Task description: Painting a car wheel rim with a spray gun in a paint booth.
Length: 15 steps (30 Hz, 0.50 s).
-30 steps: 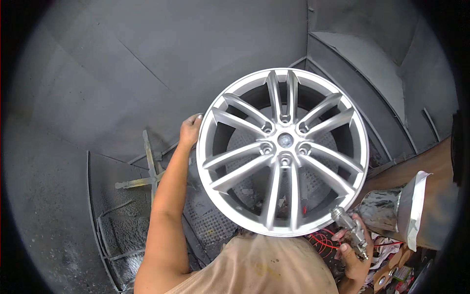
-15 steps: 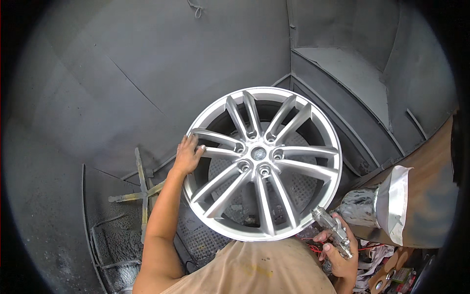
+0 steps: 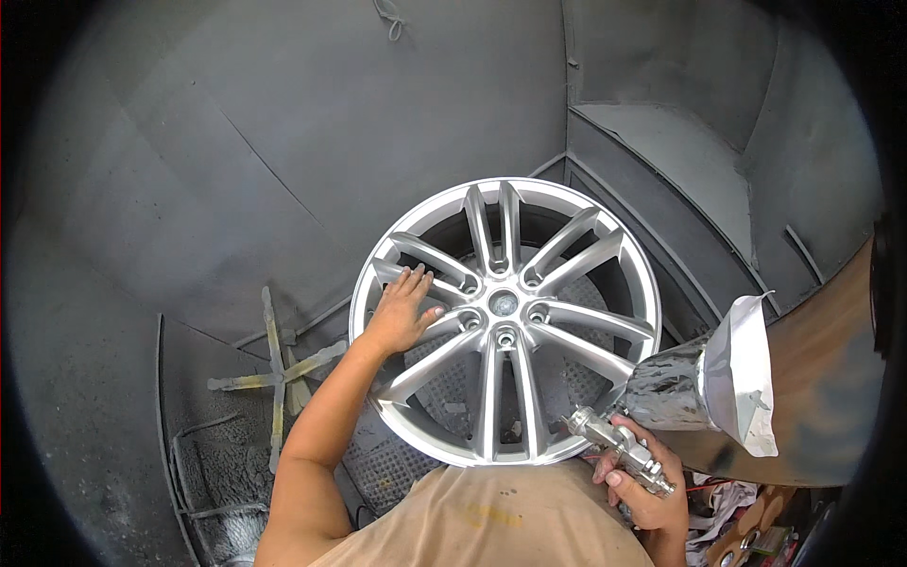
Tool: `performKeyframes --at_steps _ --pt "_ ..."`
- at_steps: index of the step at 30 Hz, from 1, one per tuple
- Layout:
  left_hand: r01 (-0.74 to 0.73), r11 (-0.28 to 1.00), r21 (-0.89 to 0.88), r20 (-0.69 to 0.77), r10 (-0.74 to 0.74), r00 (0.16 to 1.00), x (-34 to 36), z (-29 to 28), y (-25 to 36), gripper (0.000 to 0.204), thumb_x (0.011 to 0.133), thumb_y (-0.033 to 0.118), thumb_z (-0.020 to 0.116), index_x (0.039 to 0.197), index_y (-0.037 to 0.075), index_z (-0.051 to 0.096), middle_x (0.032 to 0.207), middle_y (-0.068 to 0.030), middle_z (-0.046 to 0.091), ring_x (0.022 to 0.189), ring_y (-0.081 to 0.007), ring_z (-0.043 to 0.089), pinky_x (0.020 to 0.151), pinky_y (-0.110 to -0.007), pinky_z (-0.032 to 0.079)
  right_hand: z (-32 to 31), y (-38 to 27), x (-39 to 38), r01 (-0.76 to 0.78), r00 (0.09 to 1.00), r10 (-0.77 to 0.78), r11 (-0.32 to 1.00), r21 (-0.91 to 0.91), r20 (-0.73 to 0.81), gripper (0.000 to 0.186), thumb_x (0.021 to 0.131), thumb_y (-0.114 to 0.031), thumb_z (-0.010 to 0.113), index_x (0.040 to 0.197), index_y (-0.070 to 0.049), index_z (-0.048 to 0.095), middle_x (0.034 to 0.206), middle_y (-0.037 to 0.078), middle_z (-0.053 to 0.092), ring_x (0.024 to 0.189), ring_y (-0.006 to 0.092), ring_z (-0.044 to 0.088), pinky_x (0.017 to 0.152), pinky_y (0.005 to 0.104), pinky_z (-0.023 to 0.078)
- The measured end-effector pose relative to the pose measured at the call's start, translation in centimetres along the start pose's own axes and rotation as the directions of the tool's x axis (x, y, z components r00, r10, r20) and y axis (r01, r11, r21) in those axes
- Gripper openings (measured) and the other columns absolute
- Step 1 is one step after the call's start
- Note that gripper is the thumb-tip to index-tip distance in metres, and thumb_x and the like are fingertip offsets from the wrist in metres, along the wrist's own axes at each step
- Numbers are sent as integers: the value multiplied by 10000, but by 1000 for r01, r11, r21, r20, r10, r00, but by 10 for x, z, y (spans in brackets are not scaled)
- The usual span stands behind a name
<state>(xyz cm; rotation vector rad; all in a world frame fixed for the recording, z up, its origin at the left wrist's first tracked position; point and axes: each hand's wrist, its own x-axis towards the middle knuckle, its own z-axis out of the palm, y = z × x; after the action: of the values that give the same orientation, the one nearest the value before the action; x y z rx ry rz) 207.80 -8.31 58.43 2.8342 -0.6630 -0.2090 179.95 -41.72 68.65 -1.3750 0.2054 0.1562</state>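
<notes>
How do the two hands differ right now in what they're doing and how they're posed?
The left hand lies flat with fingers spread on the spokes of the silver alloy wheel; the right hand is curled shut around the spray gun. The left hand reaches up onto the wheel's left side; the right hand sits low, beside the wheel's lower right rim. Both are bare.

Tan sleeveless top [image 3: 491, 520] with yellowish smudges, forearms bare

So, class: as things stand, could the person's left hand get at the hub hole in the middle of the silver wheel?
Probably yes. The left hand lies flat on the spokes of the silver wheel, just beside the hub hole, with nothing between them. The right hand holds the spray gun low, clear of the way.
</notes>
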Motion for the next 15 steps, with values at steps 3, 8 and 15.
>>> performKeyframes --at_steps 3,8,15 --pt "-42 998 -36 8 42 999 -1 2 -12 655 938 370 567 1462 37 357 1555 -167 275 1455 -367 197 1161 -532 201 2 4 1 -7 1000 7 1000 -24 -16 657 820 -81 689 1386 84 399 856 130 636 749 192 633 511 247 491" --pt "-28 999 -22 -18 27 999 -1 11 -14 641 939 365 567 1457 41 371 1551 -168 284 1456 -361 198 1158 -526 212 8 3 -3 6 995 -10 999 -40 -100 603 867 -46 635 1408 56 392 948 99 652 813 131 619 596 226 523" --pt "-94 995 -29 -91 91 992 -20 10 -13 569 925 329 595 1379 10 470 1480 -211 390 1361 -392 372 1107 -441 331 3 27 -15 -28 950 13 999 -45 -313 758 824 -232 707 1421 70 349 956 113 637 787 149 631 511 217 513"
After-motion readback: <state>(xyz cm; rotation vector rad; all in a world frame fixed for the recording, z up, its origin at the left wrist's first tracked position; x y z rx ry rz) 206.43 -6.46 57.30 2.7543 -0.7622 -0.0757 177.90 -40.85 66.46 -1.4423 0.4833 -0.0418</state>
